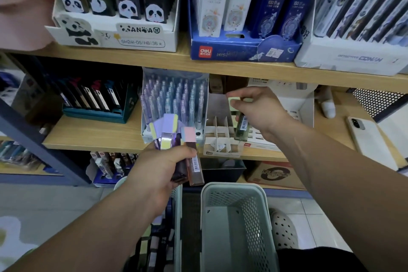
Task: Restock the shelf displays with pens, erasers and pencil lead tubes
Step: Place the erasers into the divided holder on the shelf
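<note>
A: Shelving first?
B: The middle wooden shelf (92, 137) carries a pen display (174, 95). Just right of it is a white divided display box (217, 137).
A: Below?
B: A pale green perforated basket (234, 190), in front of the shelf edge.
A: Left grip (163, 168)?
B: Curled tight round a bundle of lead tubes (174, 137), pastel caps fanned upward in front of the pen display.
A: Right grip (260, 108)?
B: It holds the cap end of a single green-capped lead tube (241, 126). The tube is near upright over the box's right side. Can't tell whether its lower end is seated.
</note>
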Motion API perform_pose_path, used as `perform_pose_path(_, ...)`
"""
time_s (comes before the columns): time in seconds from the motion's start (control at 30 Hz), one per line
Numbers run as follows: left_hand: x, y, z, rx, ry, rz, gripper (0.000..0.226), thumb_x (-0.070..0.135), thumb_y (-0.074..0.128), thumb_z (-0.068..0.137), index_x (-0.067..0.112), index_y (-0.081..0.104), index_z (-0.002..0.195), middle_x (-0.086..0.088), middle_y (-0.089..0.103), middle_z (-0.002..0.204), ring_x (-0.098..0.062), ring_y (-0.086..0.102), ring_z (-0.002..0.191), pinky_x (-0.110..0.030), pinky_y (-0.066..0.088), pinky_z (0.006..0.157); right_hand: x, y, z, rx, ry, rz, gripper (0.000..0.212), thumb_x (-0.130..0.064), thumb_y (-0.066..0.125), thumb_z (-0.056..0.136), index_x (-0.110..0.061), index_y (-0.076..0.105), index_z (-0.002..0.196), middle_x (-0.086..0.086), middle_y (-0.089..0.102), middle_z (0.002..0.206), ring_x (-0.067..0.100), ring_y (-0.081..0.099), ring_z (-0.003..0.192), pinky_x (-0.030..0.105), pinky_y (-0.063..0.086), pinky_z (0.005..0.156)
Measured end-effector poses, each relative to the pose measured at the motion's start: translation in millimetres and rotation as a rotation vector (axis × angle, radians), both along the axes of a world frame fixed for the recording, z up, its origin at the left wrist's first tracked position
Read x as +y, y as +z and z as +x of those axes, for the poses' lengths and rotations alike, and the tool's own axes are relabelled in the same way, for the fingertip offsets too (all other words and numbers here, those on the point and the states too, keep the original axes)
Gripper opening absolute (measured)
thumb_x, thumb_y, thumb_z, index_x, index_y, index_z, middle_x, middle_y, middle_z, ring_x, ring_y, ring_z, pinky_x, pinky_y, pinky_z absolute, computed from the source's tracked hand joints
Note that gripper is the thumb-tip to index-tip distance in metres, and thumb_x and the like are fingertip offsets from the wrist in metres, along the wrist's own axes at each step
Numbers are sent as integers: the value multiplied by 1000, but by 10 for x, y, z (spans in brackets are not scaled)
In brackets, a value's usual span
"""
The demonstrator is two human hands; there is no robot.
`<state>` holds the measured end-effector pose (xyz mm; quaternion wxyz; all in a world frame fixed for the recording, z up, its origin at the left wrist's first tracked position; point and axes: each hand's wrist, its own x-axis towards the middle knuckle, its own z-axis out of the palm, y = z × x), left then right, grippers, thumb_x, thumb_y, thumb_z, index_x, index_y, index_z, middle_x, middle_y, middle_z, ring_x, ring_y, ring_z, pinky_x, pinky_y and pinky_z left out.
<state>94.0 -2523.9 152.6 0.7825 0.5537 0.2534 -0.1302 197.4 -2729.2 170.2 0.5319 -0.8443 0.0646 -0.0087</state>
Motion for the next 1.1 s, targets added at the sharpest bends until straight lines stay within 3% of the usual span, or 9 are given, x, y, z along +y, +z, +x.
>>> perform_pose_path(0.2,66,-49,25,3,17,34,44,-1,78,74,13,65,114,-11,77,90,-31,72,85,-40,56,75,10,47,8,-134,-45,-17,10,-10,76,87,-18,73,94,-12,68,88,-5,62,59,5,45,56)
perform_pose_path(0.3,41,-69,19,4,-7,42,42,-1,77,75,14,65,113,-10,77,89,-28,72,82,-37,54,69,85,32,32,-150,-39,-1,13,-12,77,87,-23,70,88,-12,69,86,10,65,57,20,57,61)
perform_pose_path(0.37,27,-81,12,1,-21,52,41,-1,76,76,14,66,112,-9,77,87,-28,71,80,-36,54,69,129,-19,81,-160,-27,-20,15,-13,77,87,-26,69,85,-14,68,82,13,63,53,20,53,58)
perform_pose_path(0.5,33,-85,13,-6,-29,64,40,-2,76,76,16,66,111,-8,77,87,-25,71,78,-37,55,73,190,-99,193,-238,-20,-127,15,-17,80,83,-29,71,82,-23,64,77,-8,59,70,8,42,72)
perform_pose_path(0.57,52,-82,17,-4,-26,57,41,-2,75,76,16,66,112,-8,77,89,-25,71,79,-37,55,73,208,-113,239,-254,-13,-164,15,-20,80,83,-31,71,82,-26,61,76,-11,57,73,4,39,72)
perform_pose_path(0.73,94,-72,11,-6,-23,48,39,-2,75,77,18,66,109,-6,77,88,-23,72,78,-34,53,67,244,-126,292,-207,20,-185,10,-24,79,85,-32,72,84,-22,63,79,2,60,78,17,47,82)
perform_pose_path(0.87,105,-65,17,-1,-29,49,40,-2,76,76,15,67,111,-8,77,89,-26,72,81,-37,54,71,242,-123,268,-160,47,-186,10,-27,78,87,-34,71,85,-19,63,80,5,61,61,23,54,71)
perform_pose_path(0.97,90,-63,10,-3,-27,45,39,-3,76,76,15,68,110,-8,78,90,-24,73,78,-35,54,68,251,-165,227,-174,73,-237,14,-27,76,88,-38,69,85,-16,65,82,13,65,66,33,59,74)
perform_pose_path(1.1,62,-48,-9,-5,-25,51,36,-3,75,77,16,68,106,-5,77,83,-22,71,73,-35,55,71,225,-210,187,-192,75,-335,15,-21,72,91,-30,75,102,-13,68,93,11,64,72,34,59,78)
